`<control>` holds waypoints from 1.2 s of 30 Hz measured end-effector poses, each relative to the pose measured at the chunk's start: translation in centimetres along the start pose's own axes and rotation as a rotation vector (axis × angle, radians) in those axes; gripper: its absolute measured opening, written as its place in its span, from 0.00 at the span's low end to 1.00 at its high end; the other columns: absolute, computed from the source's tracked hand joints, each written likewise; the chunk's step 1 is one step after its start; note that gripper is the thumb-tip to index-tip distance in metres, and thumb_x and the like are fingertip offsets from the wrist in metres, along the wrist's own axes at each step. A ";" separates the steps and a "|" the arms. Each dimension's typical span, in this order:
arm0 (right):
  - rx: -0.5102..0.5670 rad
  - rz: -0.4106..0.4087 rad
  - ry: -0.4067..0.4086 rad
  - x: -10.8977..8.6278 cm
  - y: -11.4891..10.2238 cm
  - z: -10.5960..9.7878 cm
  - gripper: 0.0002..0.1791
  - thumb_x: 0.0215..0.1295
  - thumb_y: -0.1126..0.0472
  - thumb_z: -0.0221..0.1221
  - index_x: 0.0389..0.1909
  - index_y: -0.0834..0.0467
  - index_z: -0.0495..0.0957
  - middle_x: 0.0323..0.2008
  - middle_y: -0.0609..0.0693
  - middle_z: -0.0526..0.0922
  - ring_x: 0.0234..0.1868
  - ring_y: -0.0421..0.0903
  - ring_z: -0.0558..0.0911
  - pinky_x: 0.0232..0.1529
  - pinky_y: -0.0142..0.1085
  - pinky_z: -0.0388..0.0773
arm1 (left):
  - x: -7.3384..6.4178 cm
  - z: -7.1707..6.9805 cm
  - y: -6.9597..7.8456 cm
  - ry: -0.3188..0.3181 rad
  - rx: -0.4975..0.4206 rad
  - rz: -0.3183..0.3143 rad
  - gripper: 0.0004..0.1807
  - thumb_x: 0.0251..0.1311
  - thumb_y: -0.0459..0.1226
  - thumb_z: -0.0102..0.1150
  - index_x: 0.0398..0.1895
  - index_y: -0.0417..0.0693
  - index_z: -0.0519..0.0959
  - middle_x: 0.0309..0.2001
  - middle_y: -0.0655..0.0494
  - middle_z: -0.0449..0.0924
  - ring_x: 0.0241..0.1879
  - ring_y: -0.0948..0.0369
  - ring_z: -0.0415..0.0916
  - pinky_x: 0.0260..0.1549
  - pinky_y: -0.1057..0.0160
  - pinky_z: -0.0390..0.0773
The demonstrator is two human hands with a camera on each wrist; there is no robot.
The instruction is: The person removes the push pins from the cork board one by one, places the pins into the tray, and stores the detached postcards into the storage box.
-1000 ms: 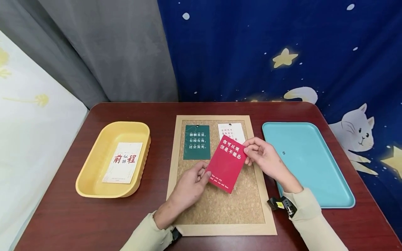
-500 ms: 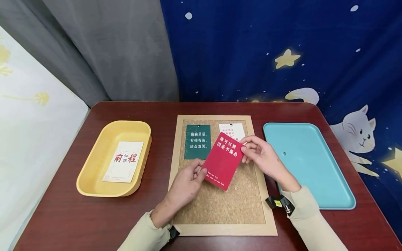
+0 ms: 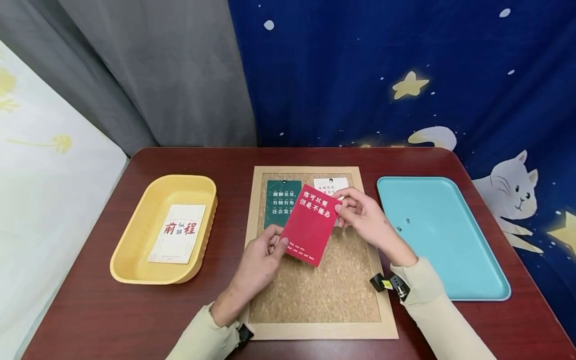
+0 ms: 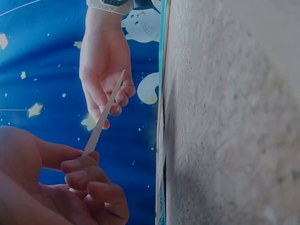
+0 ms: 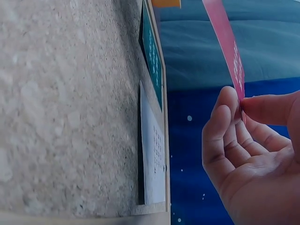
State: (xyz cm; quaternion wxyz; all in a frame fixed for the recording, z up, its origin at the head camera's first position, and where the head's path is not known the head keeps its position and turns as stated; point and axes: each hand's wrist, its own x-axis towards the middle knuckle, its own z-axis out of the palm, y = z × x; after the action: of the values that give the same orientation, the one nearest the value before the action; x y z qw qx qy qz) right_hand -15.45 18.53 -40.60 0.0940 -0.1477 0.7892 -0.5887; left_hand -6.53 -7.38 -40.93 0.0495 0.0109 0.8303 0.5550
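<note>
A red card (image 3: 308, 227) with white lettering is held tilted above the cork board (image 3: 328, 295). My left hand (image 3: 257, 261) pinches its lower left edge, and my right hand (image 3: 366, 222) pinches its upper right corner between thumb and fingers. Seen from the left wrist, the card (image 4: 104, 117) is nearly edge-on, its underside pale. On the board's upper part lie a green card (image 3: 280, 195) and a white card (image 3: 327, 184), each with a dark pin at its top. The red card and right hand partly cover both of them in the head view.
To the left, a yellow basin (image 3: 130, 245) holds a white card (image 3: 177, 235) with red and black characters. A blue tray (image 3: 454, 240) lies to the right with two small pins (image 3: 408, 220) on it. Curtains hang behind the dark red table (image 3: 90, 310).
Both hands have carried the red card leftward and slightly toward the back of the board. It now overlaps the green card. A second pin in the tray has come into sight.
</note>
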 end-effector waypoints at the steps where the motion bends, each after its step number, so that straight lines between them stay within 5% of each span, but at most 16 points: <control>1: -0.002 0.001 -0.002 0.0 0.0 0.1 0.14 0.76 0.67 0.57 0.59 0.64 0.74 0.31 0.56 0.80 0.28 0.54 0.84 0.33 0.39 0.85 | 0.0 0.0 0.0 0.006 -0.003 -0.004 0.04 0.73 0.34 0.57 0.46 0.47 0.80 0.21 0.58 0.67 0.19 0.67 0.59 0.20 0.70 0.58; 5: 0.002 0.020 -0.006 0.2 -0.2 0.3 0.14 0.76 0.67 0.57 0.60 0.61 0.74 0.31 0.57 0.80 0.29 0.58 0.83 0.33 0.44 0.86 | 0.1 -0.1 -0.1 0.018 -0.001 0.001 0.04 0.73 0.33 0.57 0.45 0.46 0.81 0.21 0.59 0.67 0.19 0.68 0.59 0.21 0.70 0.59; 12: 0.010 0.041 0.005 0.7 -0.4 0.6 0.15 0.77 0.66 0.57 0.61 0.61 0.75 0.33 0.55 0.81 0.28 0.47 0.83 0.37 0.41 0.88 | 0.1 -0.3 0.0 0.049 -0.005 -0.017 0.05 0.74 0.35 0.56 0.46 0.48 0.81 0.21 0.58 0.69 0.20 0.66 0.61 0.22 0.69 0.61; 20: 0.005 0.002 -0.005 1.3 -0.7 1.0 0.15 0.76 0.67 0.57 0.61 0.64 0.75 0.33 0.60 0.81 0.28 0.47 0.84 0.35 0.34 0.84 | 0.0 -0.5 -0.1 0.088 -0.031 -0.022 0.07 0.74 0.36 0.56 0.49 0.48 0.82 0.28 0.42 0.81 0.21 0.66 0.64 0.24 0.69 0.64; 27: 0.040 -0.008 -0.020 1.8 -0.8 1.3 0.16 0.75 0.69 0.57 0.60 0.66 0.74 0.32 0.57 0.83 0.27 0.47 0.83 0.33 0.34 0.83 | 0.1 -0.9 -0.2 0.131 -0.060 0.003 0.07 0.73 0.35 0.57 0.47 0.46 0.83 0.33 0.52 0.90 0.24 0.66 0.70 0.26 0.68 0.65; 36: 0.045 -0.008 -0.039 2.1 -1.1 1.8 0.16 0.76 0.67 0.58 0.61 0.64 0.74 0.33 0.56 0.83 0.29 0.53 0.84 0.36 0.33 0.83 | 0.0 -1.4 -0.3 0.130 -0.146 -0.014 0.06 0.74 0.33 0.55 0.46 0.43 0.81 0.26 0.41 0.81 0.18 0.65 0.68 0.19 0.70 0.67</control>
State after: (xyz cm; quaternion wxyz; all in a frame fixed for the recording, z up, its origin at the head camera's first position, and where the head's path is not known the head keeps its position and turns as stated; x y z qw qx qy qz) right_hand -16.72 15.88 -40.07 0.1102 -0.1602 0.7732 -0.6036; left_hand -6.67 -8.83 -40.69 0.0000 -0.0346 0.7891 0.6133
